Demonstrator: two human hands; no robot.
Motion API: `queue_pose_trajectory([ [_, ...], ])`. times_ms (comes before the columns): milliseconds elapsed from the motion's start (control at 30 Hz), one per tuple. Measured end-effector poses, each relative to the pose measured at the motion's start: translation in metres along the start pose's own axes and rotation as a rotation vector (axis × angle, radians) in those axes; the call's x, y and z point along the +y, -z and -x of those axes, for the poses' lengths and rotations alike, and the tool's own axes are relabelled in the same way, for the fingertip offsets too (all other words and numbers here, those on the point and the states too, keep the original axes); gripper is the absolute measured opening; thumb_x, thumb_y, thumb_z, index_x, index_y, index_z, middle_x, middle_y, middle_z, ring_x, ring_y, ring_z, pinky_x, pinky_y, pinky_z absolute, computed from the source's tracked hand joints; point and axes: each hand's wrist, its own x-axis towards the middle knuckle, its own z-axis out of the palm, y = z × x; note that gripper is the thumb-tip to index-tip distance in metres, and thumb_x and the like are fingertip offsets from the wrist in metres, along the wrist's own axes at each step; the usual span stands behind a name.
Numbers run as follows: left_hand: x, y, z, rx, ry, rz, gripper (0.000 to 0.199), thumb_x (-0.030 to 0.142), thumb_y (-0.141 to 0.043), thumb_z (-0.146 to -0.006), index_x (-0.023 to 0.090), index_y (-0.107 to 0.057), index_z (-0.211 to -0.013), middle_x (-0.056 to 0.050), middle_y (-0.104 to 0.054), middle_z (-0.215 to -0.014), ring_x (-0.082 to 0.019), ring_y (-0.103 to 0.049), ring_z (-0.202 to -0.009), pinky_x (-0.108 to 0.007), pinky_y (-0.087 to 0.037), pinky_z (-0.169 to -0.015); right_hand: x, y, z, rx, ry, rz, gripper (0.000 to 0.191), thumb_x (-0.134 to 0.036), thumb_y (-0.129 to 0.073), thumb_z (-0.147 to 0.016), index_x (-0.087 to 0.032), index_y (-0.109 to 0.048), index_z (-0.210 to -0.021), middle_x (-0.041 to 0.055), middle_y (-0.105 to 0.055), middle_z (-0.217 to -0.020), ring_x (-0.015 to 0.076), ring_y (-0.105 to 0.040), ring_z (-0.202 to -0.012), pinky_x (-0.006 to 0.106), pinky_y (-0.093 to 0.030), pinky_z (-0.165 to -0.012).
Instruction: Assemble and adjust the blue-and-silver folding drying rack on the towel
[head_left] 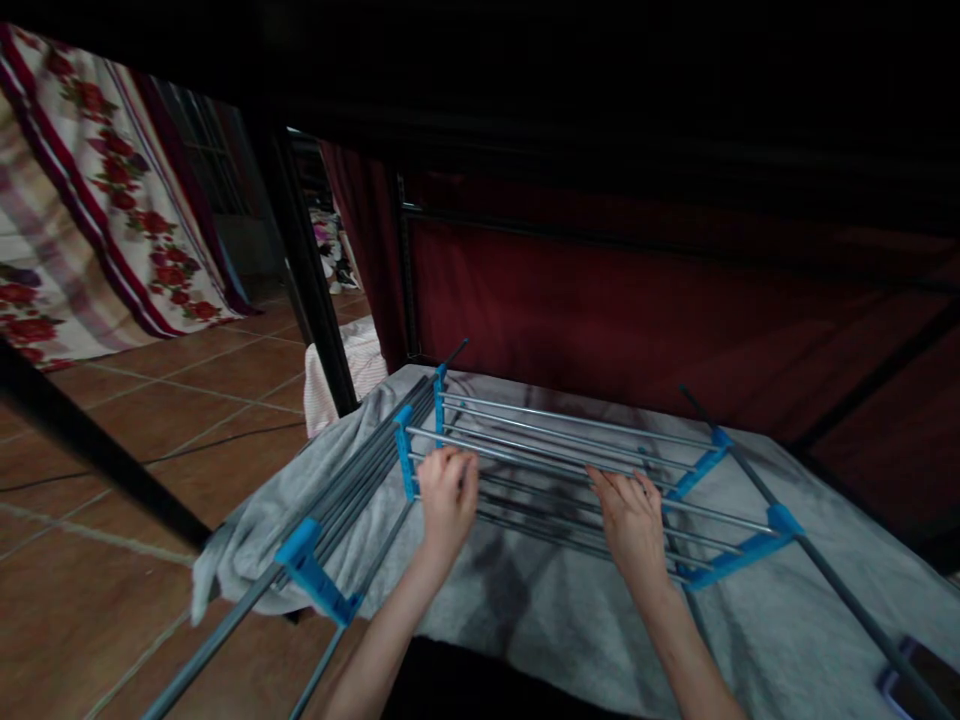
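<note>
A rack of thin grey metal rods (555, 415) with blue plastic brackets (739, 562) rests on a grey blanket. My left hand (448, 495) has its fingers curled round a front rod near the left brackets. Further right, my right hand (630, 505) grips the same group of rods from above, its fingers bent over them. Another bundle of rods (367, 480) with a blue bracket (316, 575) slants down at the left, beside my left forearm. Both palms are hidden from view.
The grey blanket (750, 640) covers the surface under the rack. A phone (926, 680) lies at the lower right. A dark post (300, 260) stands at the left, with tiled floor (90, 560) beyond. A dark red cloth (570, 300) hangs behind.
</note>
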Motion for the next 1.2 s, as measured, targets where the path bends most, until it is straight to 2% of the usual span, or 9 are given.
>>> queue_pose_trajectory([
  [67, -0.031, 0.007, 0.004, 0.215, 0.263, 0.064, 0.018, 0.033, -0.051, -0.095, 0.020, -0.064, -0.094, -0.007, -0.061, -0.097, -0.023, -0.056, -0.097, -0.038, -0.045, -0.085, 0.002, -0.002, 0.001, 0.003, 0.007, -0.004, 0.046, -0.011, -0.043, -0.094, -0.028, -0.059, -0.135, 0.0049, -0.070, -0.101, 0.0211, -0.061, -0.092, 0.045, -0.033, -0.107],
  [133, -0.061, 0.008, 0.002, 0.381, 0.485, 0.134, 0.018, 0.033, -0.056, -0.089, 0.020, -0.062, -0.100, -0.008, -0.060, -0.103, -0.024, -0.057, -0.102, -0.039, -0.047, -0.088, 0.003, -0.003, 0.001, 0.006, 0.009, -0.012, 0.045, -0.012, -0.045, -0.095, -0.027, -0.059, -0.135, 0.0051, -0.070, -0.101, 0.0210, -0.060, -0.092, 0.044, -0.034, -0.106],
  [200, -0.082, 0.005, -0.006, 0.400, 0.582, 0.222, 0.032, 0.032, -0.062, -0.082, 0.020, -0.060, -0.112, -0.010, -0.062, -0.113, -0.026, -0.058, -0.109, -0.042, -0.046, -0.098, 0.003, -0.004, 0.001, 0.010, 0.006, -0.020, 0.042, -0.015, -0.047, -0.096, -0.027, -0.059, -0.134, 0.0047, -0.070, -0.099, 0.0209, -0.060, -0.092, 0.044, -0.035, -0.105],
  [267, -0.094, 0.001, -0.015, 0.306, 0.571, 0.311, 0.044, 0.034, -0.065, -0.080, 0.019, -0.059, -0.121, -0.012, -0.064, -0.121, -0.028, -0.059, -0.115, -0.045, -0.043, -0.107, 0.004, -0.004, 0.002, 0.015, 0.007, -0.025, 0.039, -0.018, -0.048, -0.097, -0.026, -0.059, -0.134, 0.0042, -0.070, -0.098, 0.0207, -0.060, -0.091, 0.043, -0.035, -0.104],
  [367, -0.099, -0.002, -0.025, 0.229, 0.514, 0.340, 0.044, 0.041, -0.063, -0.084, 0.017, -0.062, -0.120, -0.013, -0.067, -0.123, -0.030, -0.060, -0.118, -0.046, -0.041, -0.111, 0.004, -0.004, 0.002, 0.015, 0.017, -0.032, 0.039, -0.017, -0.046, -0.099, -0.026, -0.058, -0.135, 0.0039, -0.070, -0.100, 0.0202, -0.060, -0.093, 0.042, -0.035, -0.103],
  [533, -0.101, 0.001, -0.027, 0.236, 0.422, 0.271, 0.037, 0.042, -0.052, -0.089, 0.014, -0.067, -0.107, -0.015, -0.071, -0.112, -0.030, -0.063, -0.113, -0.047, -0.044, -0.109, 0.005, -0.004, 0.003, 0.017, 0.037, -0.031, 0.036, -0.020, -0.046, -0.101, -0.025, -0.059, -0.133, 0.0044, -0.070, -0.101, 0.0202, -0.059, -0.092, 0.039, -0.037, -0.096],
  [733, -0.104, 0.000, -0.026, 0.234, 0.384, 0.190, 0.036, 0.044, -0.050, -0.090, 0.016, -0.068, -0.100, -0.014, -0.072, -0.106, -0.030, -0.064, -0.111, -0.047, -0.045, -0.107, 0.009, -0.007, 0.006, 0.011, 0.043, -0.014, 0.035, -0.022, -0.047, -0.101, -0.024, -0.059, -0.133, 0.0050, -0.070, -0.098, 0.0210, -0.059, -0.089, 0.037, -0.038, -0.086],
  [900, -0.103, -0.002, -0.023, 0.259, 0.391, 0.165, 0.041, 0.048, -0.049, -0.092, 0.015, -0.067, -0.106, -0.015, -0.071, -0.111, -0.031, -0.063, -0.114, -0.047, -0.044, -0.107, 0.012, -0.007, 0.005, 0.014, 0.047, -0.021, 0.037, -0.018, -0.048, -0.098, -0.025, -0.059, -0.133, 0.0049, -0.069, -0.100, 0.0207, -0.059, -0.089, 0.036, -0.038, -0.081],
  [1200, -0.102, -0.006, -0.020, 0.258, 0.401, 0.168, 0.047, 0.052, -0.047, -0.094, 0.013, -0.067, -0.111, -0.018, -0.070, -0.115, -0.032, -0.062, -0.117, -0.049, -0.044, -0.108, 0.011, -0.004, 0.006, -0.011, 0.048, -0.022, 0.036, -0.017, -0.046, -0.099, -0.022, -0.060, -0.132, 0.0051, -0.068, -0.100, 0.0209, -0.059, -0.090, 0.037, -0.038, -0.083],
])
